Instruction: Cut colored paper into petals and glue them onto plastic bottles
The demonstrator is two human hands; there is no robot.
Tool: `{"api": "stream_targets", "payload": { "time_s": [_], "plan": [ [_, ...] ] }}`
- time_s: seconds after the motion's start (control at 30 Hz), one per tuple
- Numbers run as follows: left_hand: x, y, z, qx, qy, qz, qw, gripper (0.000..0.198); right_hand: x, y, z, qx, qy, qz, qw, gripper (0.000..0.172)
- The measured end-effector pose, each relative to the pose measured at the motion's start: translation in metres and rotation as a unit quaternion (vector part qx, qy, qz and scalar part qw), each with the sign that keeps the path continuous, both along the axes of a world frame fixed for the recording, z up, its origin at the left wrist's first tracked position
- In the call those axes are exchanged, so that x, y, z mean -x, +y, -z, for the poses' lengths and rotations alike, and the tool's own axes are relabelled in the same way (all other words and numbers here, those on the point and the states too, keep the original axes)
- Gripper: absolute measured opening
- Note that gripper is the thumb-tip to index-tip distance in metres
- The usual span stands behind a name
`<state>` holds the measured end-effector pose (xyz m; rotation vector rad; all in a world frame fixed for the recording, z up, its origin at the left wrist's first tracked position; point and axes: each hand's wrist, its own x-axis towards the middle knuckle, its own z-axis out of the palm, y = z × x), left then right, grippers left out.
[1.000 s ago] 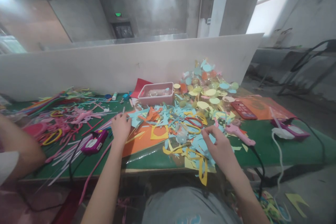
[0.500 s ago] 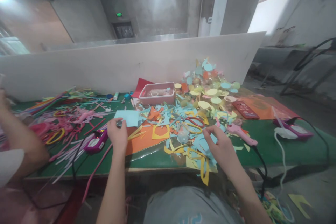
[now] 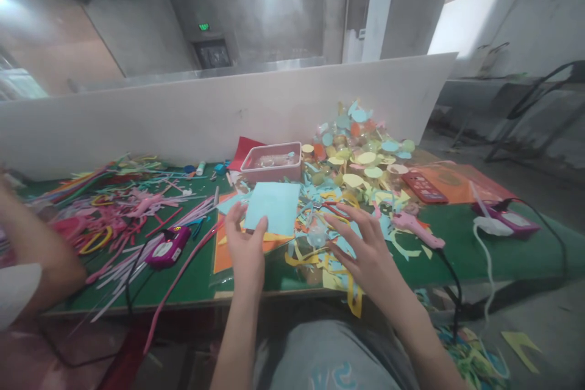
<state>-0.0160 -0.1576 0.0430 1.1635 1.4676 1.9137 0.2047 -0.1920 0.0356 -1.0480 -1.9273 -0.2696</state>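
Observation:
A light blue square of paper is gripped at its lower left by my left hand, thumb on the near side. Under it lies an orange sheet with yellow paper pieces on it. My right hand hovers with its fingers apart over a heap of blue and yellow paper scraps, holding nothing. Behind its fingertips are scissors with red and yellow handles, partly covered. A pink glue gun rests just right of that hand.
A pink bin stands at the back, beside a pile of clear balls and paper discs. A red phone and purple devices lie on the green table. Pink strips spread leftward, near another person's arm.
My left hand has moved right with the blue paper, which now shows larger, over the middle of the table. My right hand has shifted left, and its pinched fingers have spread.

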Motion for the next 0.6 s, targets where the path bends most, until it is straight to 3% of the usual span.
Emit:
{"api": "stream_targets", "payload": {
  "time_s": [0.1, 0.2, 0.43, 0.6],
  "plan": [
    [-0.013, -0.009, -0.006, 0.019, -0.072, 0.119, 0.99, 0.072, 0.005, -0.001, -0.003, -0.033, -0.029, 0.005, 0.999, 0.046],
    [-0.021, -0.018, -0.009, 0.051, -0.119, 0.195, 0.972, 0.074, 0.006, -0.001, -0.006, -0.065, -0.051, -0.002, 0.997, 0.039],
    [-0.034, -0.031, -0.017, 0.086, -0.185, 0.225, 0.953, 0.078, 0.005, -0.006, -0.014, -0.118, -0.047, -0.047, 0.991, 0.024],
    [-0.037, -0.035, -0.025, 0.091, -0.316, 0.277, 0.903, 0.076, -0.001, -0.009, -0.018, -0.121, -0.028, -0.054, 0.991, 0.031]
  ]
}}
